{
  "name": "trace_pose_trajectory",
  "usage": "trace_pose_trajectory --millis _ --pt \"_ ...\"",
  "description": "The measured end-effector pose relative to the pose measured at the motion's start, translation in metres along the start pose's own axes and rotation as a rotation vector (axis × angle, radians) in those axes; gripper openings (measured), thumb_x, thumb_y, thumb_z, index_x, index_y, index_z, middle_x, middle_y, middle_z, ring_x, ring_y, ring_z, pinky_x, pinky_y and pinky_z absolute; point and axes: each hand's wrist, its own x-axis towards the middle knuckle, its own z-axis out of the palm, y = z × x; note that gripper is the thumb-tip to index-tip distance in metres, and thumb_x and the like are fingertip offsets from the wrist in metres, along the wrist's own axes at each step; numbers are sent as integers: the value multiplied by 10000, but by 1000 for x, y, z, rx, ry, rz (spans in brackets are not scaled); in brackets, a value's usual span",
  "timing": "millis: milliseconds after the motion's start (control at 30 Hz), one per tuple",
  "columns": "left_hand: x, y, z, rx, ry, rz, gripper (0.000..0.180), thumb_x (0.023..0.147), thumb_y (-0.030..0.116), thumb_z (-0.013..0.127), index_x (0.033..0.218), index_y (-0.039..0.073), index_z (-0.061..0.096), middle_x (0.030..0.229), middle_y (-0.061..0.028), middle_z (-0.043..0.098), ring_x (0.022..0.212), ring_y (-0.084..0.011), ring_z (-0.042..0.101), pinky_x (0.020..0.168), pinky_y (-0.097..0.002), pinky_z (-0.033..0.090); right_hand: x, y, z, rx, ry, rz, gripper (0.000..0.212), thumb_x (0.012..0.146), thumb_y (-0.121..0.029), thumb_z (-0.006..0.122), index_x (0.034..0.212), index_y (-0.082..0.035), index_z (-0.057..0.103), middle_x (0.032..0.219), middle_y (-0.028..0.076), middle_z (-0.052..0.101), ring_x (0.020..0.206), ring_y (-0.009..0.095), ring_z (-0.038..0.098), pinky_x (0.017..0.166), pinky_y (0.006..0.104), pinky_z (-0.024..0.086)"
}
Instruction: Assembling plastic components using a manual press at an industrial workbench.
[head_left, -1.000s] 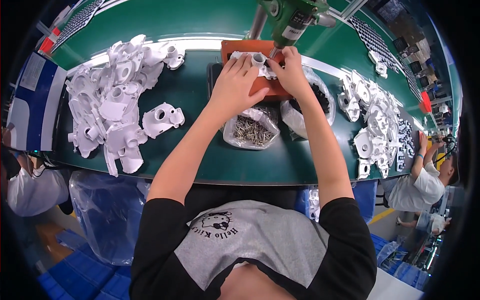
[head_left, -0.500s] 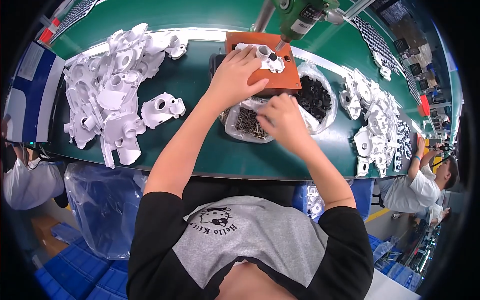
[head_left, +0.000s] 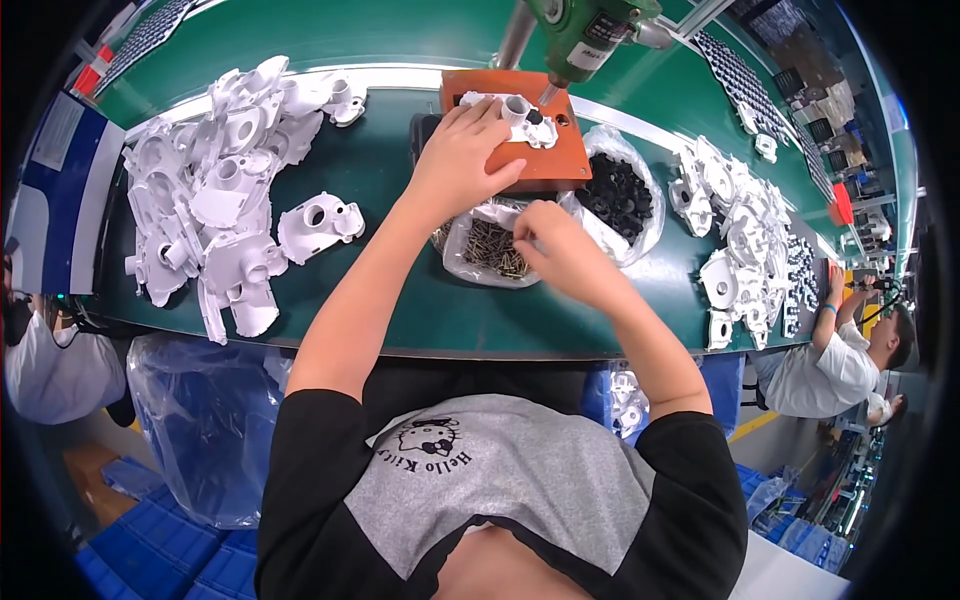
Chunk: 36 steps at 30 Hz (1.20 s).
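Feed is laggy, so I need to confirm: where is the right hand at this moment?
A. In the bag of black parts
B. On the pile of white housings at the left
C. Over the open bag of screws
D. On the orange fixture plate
C: the right hand is at the bag of screws, fingers pinched, while the left hand rests on the orange fixture plate.

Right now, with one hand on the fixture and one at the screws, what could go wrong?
1. The left hand rests on the white part close under the green driver; fingers could get caught.
2. The right hand picks at the open screw bag; screws might spill onto the green table.
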Motion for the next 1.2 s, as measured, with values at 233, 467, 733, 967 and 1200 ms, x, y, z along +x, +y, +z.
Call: trace_pose_trajectory --millis 233,467,733,967,1200 --pt "1 1 -1 13 -10 -5 317 795 289 666 916 16 558 1283 -193 521 1237 -343 439 1046 -442 333 39 43 -49 510 376 216 203 846 -58 613 1038 7 630 812 42 651 724 92 587 677 249 478" --pt "0 2 -1 11 -14 -21 322 794 292 665 923 15 562 1285 -189 520 1237 -338 441 1042 -441 339 91 68 -36 563 529 176 174 850 -77 621 976 44 612 888 68 660 797 94 615 701 223 476" --pt "0 0 -2 23 -6 6 323 789 285 667 925 12 560 1278 -194 525 1229 -341 451 1043 -446 337 99 69 -24 459 437 173 159 807 -94 675 896 28 626 754 68 664 683 85 592 613 238 468" --pt "1 2 0 33 -6 -2 323 789 279 667 935 12 559 1288 -192 518 1239 -335 443 1040 -446 337 100 69 -25 408 501 180 151 801 -87 684 871 33 625 782 91 675 719 119 633 655 255 492" --pt "0 3 -2 12 -6 -21 320 788 274 669 938 13 561 1292 -188 519 1251 -325 436 1037 -447 335 100 74 -22 442 471 171 170 800 -99 683 885 42 642 819 116 675 729 151 644 680 278 502"
